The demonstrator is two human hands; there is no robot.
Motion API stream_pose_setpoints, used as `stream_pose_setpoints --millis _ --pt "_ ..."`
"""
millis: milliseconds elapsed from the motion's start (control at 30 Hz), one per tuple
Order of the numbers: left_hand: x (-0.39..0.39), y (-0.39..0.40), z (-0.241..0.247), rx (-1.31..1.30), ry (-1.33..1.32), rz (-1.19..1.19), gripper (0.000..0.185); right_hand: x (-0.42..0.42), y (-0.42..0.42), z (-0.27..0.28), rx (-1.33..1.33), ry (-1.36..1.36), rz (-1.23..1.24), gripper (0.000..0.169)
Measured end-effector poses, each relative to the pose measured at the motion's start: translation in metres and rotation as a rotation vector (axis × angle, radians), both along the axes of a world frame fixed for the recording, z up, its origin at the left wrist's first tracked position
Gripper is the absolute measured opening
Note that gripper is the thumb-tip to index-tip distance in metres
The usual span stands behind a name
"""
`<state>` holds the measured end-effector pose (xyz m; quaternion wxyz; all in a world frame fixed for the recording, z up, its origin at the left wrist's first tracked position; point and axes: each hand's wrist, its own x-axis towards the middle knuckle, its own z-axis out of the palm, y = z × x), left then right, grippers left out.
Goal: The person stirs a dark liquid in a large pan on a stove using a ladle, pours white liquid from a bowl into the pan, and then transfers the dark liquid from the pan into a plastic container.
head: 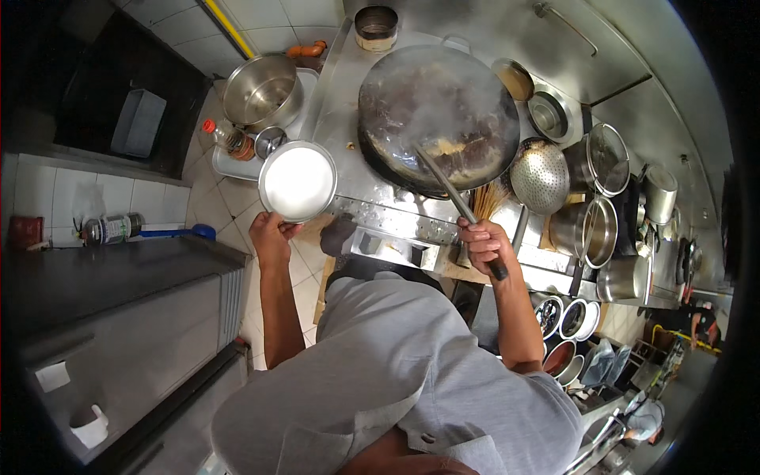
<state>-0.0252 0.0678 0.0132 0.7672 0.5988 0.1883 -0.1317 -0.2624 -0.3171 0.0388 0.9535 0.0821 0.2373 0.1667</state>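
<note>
My left hand (273, 234) grips the near rim of a round metal bowl (334, 185), which holds a smooth white substance (297, 181); whether it is liquid or powder I cannot tell. The bowl is held to the left of a large dark wok (380, 89) on a stainless steel range. Steam rises from the wok, and a yellowish-brown patch (454, 146) shows on its dark, glossy inside. My right hand (488, 246) is closed around the dark grip of a long metal-handled cooking utensil (445, 184). Its head is down in the wok, blurred by steam.
Right of the wok are a perforated skimmer (539, 178), a bamboo brush (490, 200) and several metal pots (599, 231). A large pot (258, 89) and a red-capped bottle (234, 141) stand left on a tray (228, 168). Two people (703, 323) appear at far right.
</note>
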Motion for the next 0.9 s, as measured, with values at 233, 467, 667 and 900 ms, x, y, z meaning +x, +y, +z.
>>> stream_pose_setpoints --millis 233,467,667,900 --pt "0.005 -0.008 0.008 0.005 -0.01 -0.008 0.013 -0.011 -0.009 0.097 -1.026 0.229 0.303 0.011" --pt "0.008 -0.01 0.004 -0.03 -0.003 -0.017 0.01 -0.027 -0.018 0.156 -2.038 0.273 0.421 0.035" --pt "0.009 -0.016 0.004 0.016 -0.021 -0.027 0.006 -0.035 0.024 0.112 -2.095 0.211 0.075 0.086" --pt "0.003 -0.02 0.013 0.055 -0.044 -0.079 0.008 -0.037 0.035 0.026 -2.005 0.282 0.285 0.082"
